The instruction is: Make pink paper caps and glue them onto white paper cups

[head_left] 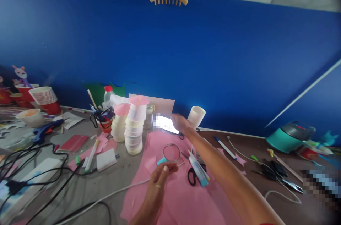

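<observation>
Currently, I read two work points through the head camera. Right hand [182,124]: extended toward the table's [119,179] back edge, at the right end of the phone [169,125]. The phone is tilted, screen lit, near the middle of that edge, in front of a pale pink board [162,103]. The fingers overlap the phone's end; I cannot tell whether they grip it or only touch it.

Left hand [158,179]: over the pink sheet [191,203], toward the table's front edge. The fingers are curled, thumb drawn in; I cannot tell whether they pinch the pale strip [181,164] at their tips. The silver ring [172,143] lies on the sheet just beyond this hand. Scissors [189,179] and a blue-and-white tube [197,169] lie to its right.

Step in hand, as I judge it: handling the phone with the right hand while the left waits over the sheet. The next move calls for a settled contact on the phone's end and a level wrist. Clearance: the cup stack [134,136] stands left of the phone, and a white cup [197,115] stands by the back edge, near the right wrist. I advise avoiding sideways swings.
</observation>
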Available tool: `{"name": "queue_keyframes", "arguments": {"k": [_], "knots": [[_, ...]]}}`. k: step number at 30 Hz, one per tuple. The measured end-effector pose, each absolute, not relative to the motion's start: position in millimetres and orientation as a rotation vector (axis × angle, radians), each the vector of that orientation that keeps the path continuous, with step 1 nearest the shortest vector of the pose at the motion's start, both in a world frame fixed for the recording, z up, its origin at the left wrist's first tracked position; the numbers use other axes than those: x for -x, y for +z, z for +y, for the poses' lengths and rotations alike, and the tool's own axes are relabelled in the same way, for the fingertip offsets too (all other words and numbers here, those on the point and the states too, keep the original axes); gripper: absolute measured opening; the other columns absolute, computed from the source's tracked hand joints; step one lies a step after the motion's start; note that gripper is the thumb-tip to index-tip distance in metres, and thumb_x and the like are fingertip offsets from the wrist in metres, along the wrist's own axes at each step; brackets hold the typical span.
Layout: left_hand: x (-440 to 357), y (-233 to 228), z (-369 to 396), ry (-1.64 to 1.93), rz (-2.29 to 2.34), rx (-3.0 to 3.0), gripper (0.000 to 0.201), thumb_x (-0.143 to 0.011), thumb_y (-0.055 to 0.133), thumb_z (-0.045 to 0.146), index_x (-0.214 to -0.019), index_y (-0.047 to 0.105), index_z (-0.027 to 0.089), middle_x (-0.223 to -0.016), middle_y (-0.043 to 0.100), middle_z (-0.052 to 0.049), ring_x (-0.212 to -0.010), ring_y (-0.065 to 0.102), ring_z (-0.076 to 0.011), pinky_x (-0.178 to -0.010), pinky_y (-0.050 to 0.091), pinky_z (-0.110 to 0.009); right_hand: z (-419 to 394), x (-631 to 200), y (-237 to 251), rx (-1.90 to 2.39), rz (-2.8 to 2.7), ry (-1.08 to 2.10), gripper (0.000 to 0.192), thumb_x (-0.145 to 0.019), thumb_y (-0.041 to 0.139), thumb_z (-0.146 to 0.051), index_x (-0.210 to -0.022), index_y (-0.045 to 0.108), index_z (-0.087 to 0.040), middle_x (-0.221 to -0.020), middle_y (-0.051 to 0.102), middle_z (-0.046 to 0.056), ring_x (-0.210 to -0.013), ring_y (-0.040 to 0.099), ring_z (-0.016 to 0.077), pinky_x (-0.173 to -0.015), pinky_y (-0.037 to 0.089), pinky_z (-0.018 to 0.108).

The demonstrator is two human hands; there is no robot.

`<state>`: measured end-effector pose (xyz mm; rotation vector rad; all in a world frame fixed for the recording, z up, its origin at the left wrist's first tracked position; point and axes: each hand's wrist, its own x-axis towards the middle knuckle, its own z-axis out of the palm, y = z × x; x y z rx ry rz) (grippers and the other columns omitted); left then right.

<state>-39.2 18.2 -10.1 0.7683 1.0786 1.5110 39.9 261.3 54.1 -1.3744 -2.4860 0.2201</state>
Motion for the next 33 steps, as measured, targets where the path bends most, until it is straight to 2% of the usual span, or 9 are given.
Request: {"name": "queue_keyframes", "arguments": {"k": [2,4,9,13,15,18,21,25,33], "knots": [[39.7,-6.0,17.8,1.545,1.093,-0.776,0.051,-0.080,0.064,0.068,-0.089,0.075,0.019,-0.100,0.077,-0.012,-0.100,0.071,-0.0323,-0.097,0.051,-0.045,239.8,-56.1,54.2,1.305,-2.418,0.263,0.030,-0.099,0.059,-0.034,-0.124,0.061,-0.018,-0.125,0.063,0.009,-0.106,0.065,0.0226,-0.090,0.056,0.044],[42.0,-4.6,19.0,1.601,1.142,-0.812,0.053,-0.081,0.061,0.070,-0.085,0.074,0.019,-0.093,0.077,-0.012,-0.093,0.072,-0.0309,-0.091,0.054,-0.044,212.1,-77.0,51.7,1.227,-2.368,0.309,0.026,-0.103,0.044,-0.024,-0.118,0.065,-0.017,-0.118,0.069,0.010,-0.108,0.066,0.0207,-0.094,0.054,0.038],[54.8,-14.1,27.7,1.655,1.483,-1.161,0.043,-0.087,0.055,0.061,-0.087,0.072,0.021,-0.090,0.077,-0.011,-0.090,0.071,-0.0277,-0.084,0.056,-0.040,140.4,-138.3,31.7,1.105,-2.273,0.366,0.022,-0.095,0.050,-0.021,-0.104,0.069,-0.020,-0.101,0.075,0.009,-0.097,0.070,0.0224,-0.087,0.055,0.035],[62.7,-28.0,33.5,1.589,1.626,-1.629,0.030,-0.093,0.050,0.041,-0.097,0.071,0.021,-0.103,0.075,-0.012,-0.098,0.070,-0.0269,-0.086,0.057,-0.040,104.1,-174.5,11.3,1.043,-2.148,0.343,0.019,-0.093,0.051,-0.023,-0.099,0.069,-0.020,-0.095,0.074,0.009,-0.089,0.069,0.0233,-0.078,0.054,0.034],[64.4,-34.4,34.0,1.495,1.683,-1.934,0.028,-0.094,0.047,0.033,-0.102,0.071,0.021,-0.110,0.073,-0.013,-0.105,0.067,-0.0278,-0.093,0.054,-0.045,92.4,-183.9,4.5,1.102,-2.180,0.281,0.019,-0.093,0.052,-0.022,-0.100,0.069,-0.021,-0.097,0.072,0.008,-0.089,0.068,0.0232,-0.079,0.053,0.034],[64.7,-41.0,32.2,1.251,1.849,-2.300,0.029,-0.093,0.047,0.024,-0.111,0.070,0.023,-0.122,0.071,-0.011,-0.120,0.060,-0.0319,-0.107,0.042,-0.058,80.5,-187.8,-1.5,1.242,-2.239,0.160,0.020,-0.090,0.056,-0.019,-0.105,0.068,-0.024,-0.100,0.070,0.007,-0.089,0.065,0.0240,-0.081,0.051,0.036],[63.9,-43.6,29.6,0.994,2.025,-2.473,0.034,-0.092,0.048,0.021,-0.120,0.067,0.021,-0.129,0.067,-0.013,-0.128,0.053,-0.0357,-0.112,0.032,-0.065,74.9,-183.0,-5.5,1.398,-2.263,0.074,0.029,-0.087,0.062,-0.021,-0.116,0.064,-0.026,-0.105,0.069,0.009,-0.094,0.063,0.0279,-0.084,0.049,0.041],[66.1,-44.5,28.0,0.829,2.194,-2.516,0.037,-0.094,0.046,0.023,-0.126,0.064,0.017,-0.130,0.067,-0.015,-0.125,0.055,-0.0348,-0.113,0.029,-0.063,73.9,-173.9,-8.2,1.497,-2.287,0.109,0.042,-0.088,0.065,-0.028,-0.129,0.058,-0.022,-0.111,0.068,0.012,-0.101,0.062,0.0329,-0.086,0.047,0.045],[79.8,-44.3,29.5,0.739,2.244,-2.436,0.045,-0.089,0.039,0.003,-0.125,0.061,0.018,-0.119,0.072,-0.012,-0.110,0.064,-0.0287,-0.113,0.030,-0.058,76.9,-175.4,-17.8,1.428,-2.310,0.065,0.034,-0.088,0.058,-0.021,-0.121,0.061,-0.021,-0.108,0.071,0.011,-0.097,0.065,0.0299,-0.084,0.045,0.041]]}}
